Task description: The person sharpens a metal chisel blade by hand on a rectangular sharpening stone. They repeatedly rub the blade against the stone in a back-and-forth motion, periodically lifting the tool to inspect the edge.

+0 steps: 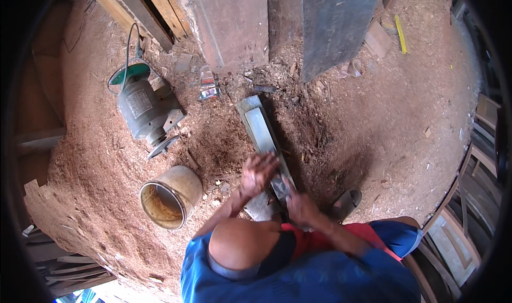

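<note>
A long pale grey sharpening stone (260, 129) lies lengthwise on a narrow block (248, 105) on the ground ahead of me. Over its near end, both hands hold a flat dark blade (279, 186) with a lighter patch on its face; its exact kind is unclear. My left hand (260, 172) is closed, slightly blurred, with its fingers bunched at the blade's far end. Lower and to the right, my right hand (301, 206) grips the near end, thumb along the top. The blade's tip is hidden under the left fingers.
To the left stand a wide bucket (186, 183) with brownish liquid and a grey bench grinder (140, 108) with a green disc. Large boards (338, 23) lean at the back. A yellow strip (400, 34) lies far right. Wooden frames (453, 244) line the right edge.
</note>
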Demonstrator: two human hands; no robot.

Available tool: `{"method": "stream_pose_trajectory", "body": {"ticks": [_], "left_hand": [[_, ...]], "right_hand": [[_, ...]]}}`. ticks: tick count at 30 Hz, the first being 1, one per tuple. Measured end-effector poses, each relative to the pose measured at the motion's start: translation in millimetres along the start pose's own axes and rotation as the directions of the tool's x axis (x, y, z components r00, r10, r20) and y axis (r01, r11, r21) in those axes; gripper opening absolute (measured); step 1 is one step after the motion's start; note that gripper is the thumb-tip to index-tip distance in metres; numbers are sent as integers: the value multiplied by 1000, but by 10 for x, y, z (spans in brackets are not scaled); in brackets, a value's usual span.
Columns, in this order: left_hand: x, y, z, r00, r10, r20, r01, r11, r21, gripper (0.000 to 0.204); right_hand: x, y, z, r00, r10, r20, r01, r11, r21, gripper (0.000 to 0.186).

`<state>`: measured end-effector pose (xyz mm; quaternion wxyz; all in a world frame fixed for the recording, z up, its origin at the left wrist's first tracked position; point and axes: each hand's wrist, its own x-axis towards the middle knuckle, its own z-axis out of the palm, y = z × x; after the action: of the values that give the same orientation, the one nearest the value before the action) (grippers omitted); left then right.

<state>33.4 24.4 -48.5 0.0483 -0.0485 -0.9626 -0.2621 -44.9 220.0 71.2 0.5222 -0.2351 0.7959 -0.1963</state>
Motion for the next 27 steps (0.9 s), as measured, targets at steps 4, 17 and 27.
{"method": "stream_pose_trajectory", "body": {"ticks": [4,17,27], "left_hand": [[509,-364,-276,996,41,-74,-32,993,114,53],[250,-344,-36,998,34,-45,-36,998,-47,49],[291,-112,-285,982,-145,120,143,989,29,49]], "right_hand": [[291,-164,-267,1000,13,13,-13,1000,22,75],[127,-130,78,997,23,-76,-20,999,34,82],[-18,-243,-215,1000,-11,-20,10,999,-39,77]]}}
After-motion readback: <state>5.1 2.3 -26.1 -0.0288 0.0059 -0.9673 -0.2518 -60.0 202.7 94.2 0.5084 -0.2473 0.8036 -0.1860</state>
